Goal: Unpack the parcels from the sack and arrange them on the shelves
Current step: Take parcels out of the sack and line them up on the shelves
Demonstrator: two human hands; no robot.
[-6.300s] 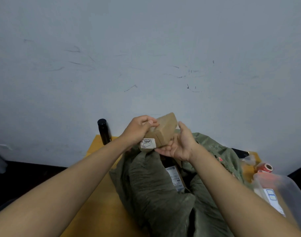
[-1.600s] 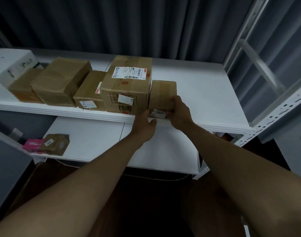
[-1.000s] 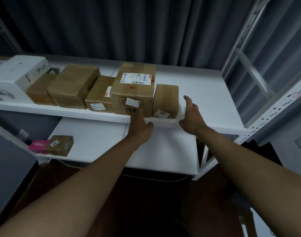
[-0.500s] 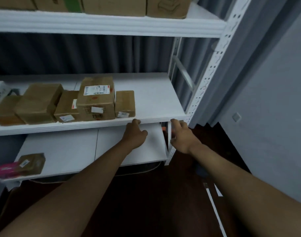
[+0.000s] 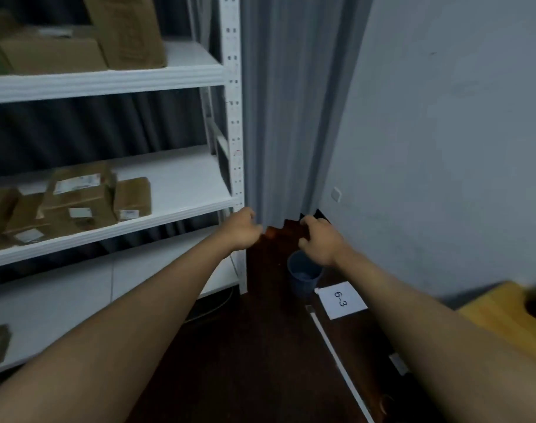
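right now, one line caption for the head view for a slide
Both hands, left and right, empty beside the shelves, small parcel shelved at the row's end.

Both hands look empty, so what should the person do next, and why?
Probably turn toward the yellow table at right to fetch another parcel. The left hand and right hand hold nothing, and the small brown parcel already sits on the middle shelf, which has bare space beside it.

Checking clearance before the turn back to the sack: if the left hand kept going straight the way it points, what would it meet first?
Probably the grey curtain just beyond the left hand, right beside the white shelf upright; depth is unclear.
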